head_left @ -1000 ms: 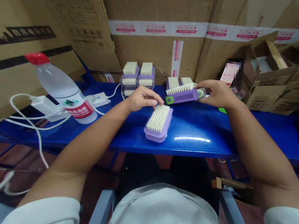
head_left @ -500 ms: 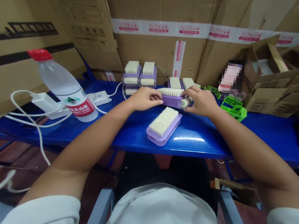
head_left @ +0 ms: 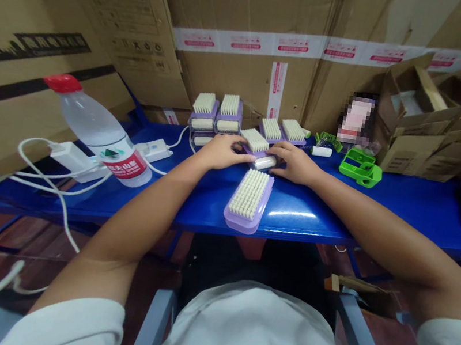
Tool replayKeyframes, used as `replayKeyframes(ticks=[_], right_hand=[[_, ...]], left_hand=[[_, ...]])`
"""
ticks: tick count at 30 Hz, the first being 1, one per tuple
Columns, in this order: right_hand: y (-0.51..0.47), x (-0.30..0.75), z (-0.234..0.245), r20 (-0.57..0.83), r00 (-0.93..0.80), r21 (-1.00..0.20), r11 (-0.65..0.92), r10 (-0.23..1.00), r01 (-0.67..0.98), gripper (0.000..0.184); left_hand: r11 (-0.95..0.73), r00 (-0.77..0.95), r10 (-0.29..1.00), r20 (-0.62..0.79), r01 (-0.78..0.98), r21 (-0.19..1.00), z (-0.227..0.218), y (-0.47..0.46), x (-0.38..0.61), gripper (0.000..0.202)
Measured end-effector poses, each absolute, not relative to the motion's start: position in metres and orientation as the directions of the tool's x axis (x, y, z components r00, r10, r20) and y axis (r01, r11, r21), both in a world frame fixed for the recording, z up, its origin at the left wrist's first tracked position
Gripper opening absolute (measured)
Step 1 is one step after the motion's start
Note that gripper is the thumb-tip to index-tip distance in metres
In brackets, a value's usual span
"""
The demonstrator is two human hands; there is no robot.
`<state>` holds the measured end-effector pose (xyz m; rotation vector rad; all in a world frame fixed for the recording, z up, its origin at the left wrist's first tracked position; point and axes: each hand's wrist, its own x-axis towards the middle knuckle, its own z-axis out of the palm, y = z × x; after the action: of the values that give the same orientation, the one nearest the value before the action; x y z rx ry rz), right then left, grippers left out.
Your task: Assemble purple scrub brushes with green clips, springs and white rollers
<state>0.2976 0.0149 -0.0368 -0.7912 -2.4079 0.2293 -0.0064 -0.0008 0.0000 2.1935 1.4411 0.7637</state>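
A purple scrubbing brush [head_left: 255, 139] with cream bristles is held between both hands above the blue table. My left hand [head_left: 227, 153] grips its left end, thumb along the near side. At the other end, the fingers of my right hand [head_left: 295, 163] close on the brush beside a white cylinder [head_left: 264, 163] on its near side. Whether that cylinder is fixed to the brush, I cannot tell. Just in front, a second purple brush [head_left: 248, 198] rests bristles up, touched by neither hand. Behind my hands stand two brushes [head_left: 271, 129] and, farther left, stacked brushes [head_left: 230, 106].
Green plastic frames [head_left: 360, 167] and a loose white cylinder [head_left: 321, 151] lie to the right. A bottle with a red cap [head_left: 116, 146], white adapters [head_left: 77, 163] and cables occupy the left. Cardboard boxes [head_left: 420, 132] stand along the back of the blue table [head_left: 302, 219].
The held brush has turned, so its end with the white cylinder faces me. My right hand has moved left and nearer. The front brush has swivelled slightly.
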Motion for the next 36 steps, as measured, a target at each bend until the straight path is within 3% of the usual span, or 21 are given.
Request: replayKeyframes(ticks=[4, 8, 12, 15, 18, 21, 26, 28, 33, 36], right_hand=[[0.014, 0.297, -0.041, 0.44, -0.666, -0.428, 0.793, 0.602, 0.434, 0.056], [0.008, 0.292, -0.04, 0.39, -0.664, -0.527, 0.746, 0.638, 0.407, 0.035], [0.007, 0.29, -0.037, 0.359, -0.709, -0.409, 0.785, 0.607, 0.465, 0.011], [0.007, 0.29, -0.036, 0.319, -0.796, -0.353, 0.844, 0.514, 0.404, 0.021], [0.008, 0.292, -0.034, 0.327, -0.816, -0.314, 0.869, 0.476, 0.381, 0.032], [0.01, 0.297, -0.029, 0.406, -0.726, -0.266, 0.832, 0.554, 0.486, 0.028], [0.018, 0.31, -0.025, 0.534, -0.386, -0.295, 0.594, 0.752, 0.749, 0.022], [0.023, 0.316, -0.028, 0.542, -0.279, -0.306, 0.496, 0.793, 0.813, 0.035], [0.034, 0.322, -0.038, 0.45, -0.175, -0.388, 0.369, 0.876, 0.844, 0.098], [0.037, 0.323, -0.043, 0.332, -0.203, -0.432, 0.34, 0.921, 0.835, 0.11]], left_hand=[[-0.387, 0.36, 0.917, 0.17, 0.708, 0.59, 0.0, -0.003, -0.006, 0.08], [-0.432, 0.418, 0.895, 0.154, 0.731, 0.527, 0.002, -0.001, -0.009, 0.076], [-0.424, 0.38, 0.905, 0.189, 0.778, 0.464, 0.005, 0.001, -0.012, 0.077], [-0.434, 0.369, 0.901, 0.228, 0.776, 0.457, 0.007, 0.0, -0.013, 0.068], [-0.459, 0.369, 0.887, 0.278, 0.772, 0.441, 0.007, -0.001, -0.013, 0.043], [-0.546, 0.475, 0.838, 0.268, 0.739, 0.396, 0.006, -0.002, -0.012, 0.023], [-0.653, 0.664, 0.729, 0.167, 0.602, 0.459, 0.002, -0.001, -0.011, 0.034], [-0.651, 0.664, 0.727, 0.176, 0.584, 0.486, 0.0, 0.0, -0.011, 0.033], [-0.622, 0.676, 0.722, 0.146, 0.542, 0.565, -0.003, 0.001, -0.01, 0.041], [-0.585, 0.653, 0.751, 0.098, 0.588, 0.558, -0.003, 0.0, -0.01, 0.048]])
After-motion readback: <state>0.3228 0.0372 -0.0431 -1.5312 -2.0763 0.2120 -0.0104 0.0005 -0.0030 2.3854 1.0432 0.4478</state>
